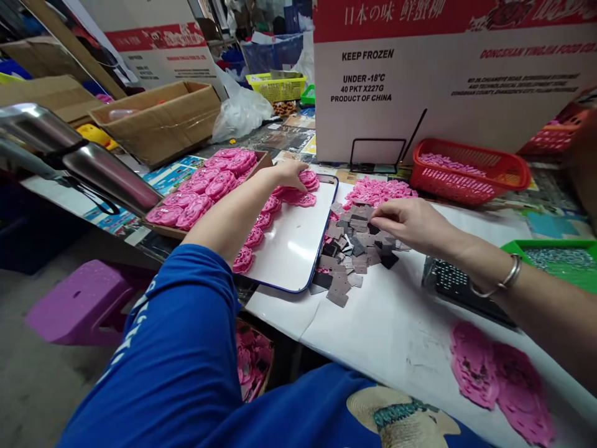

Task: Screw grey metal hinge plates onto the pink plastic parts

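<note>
At the far end of a blue-rimmed white tray (293,249), my left hand (288,175) has its thumb and fingers around the edge of a round pink moulded piece (310,180). More such pink pieces (254,236) line the tray's left side. My right hand (413,223) is closed in a pinch at the edge of a loose heap of small flat grey and black plates (357,239). What lies between its fingertips is too small to make out. Behind that heap is a pile of small pink parts (380,190).
A cardboard box (205,186) of pink pieces borders the tray's left. A red basket (471,177), a black wire stand (377,152) and a large white carton (443,74) stand behind. To the right are a black tray (459,283), a green tray (550,255) and two pink pieces (501,379).
</note>
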Demonstrator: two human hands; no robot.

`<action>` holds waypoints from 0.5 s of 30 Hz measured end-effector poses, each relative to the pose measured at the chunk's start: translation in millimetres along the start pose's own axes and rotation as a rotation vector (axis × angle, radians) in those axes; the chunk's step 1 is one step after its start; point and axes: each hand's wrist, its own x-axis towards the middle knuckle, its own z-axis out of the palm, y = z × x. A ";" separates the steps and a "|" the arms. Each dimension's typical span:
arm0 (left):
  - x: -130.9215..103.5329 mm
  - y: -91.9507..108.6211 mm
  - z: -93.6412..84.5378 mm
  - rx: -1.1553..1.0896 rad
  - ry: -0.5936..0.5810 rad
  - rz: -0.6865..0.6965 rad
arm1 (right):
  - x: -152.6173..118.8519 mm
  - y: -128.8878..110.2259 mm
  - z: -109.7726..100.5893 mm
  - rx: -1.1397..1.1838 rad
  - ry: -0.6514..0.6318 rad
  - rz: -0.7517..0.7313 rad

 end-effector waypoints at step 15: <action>7.0 2.2 -1.5 0.018 -0.092 -0.021 | 7.3 11.1 16.1 0.049 -0.020 -0.017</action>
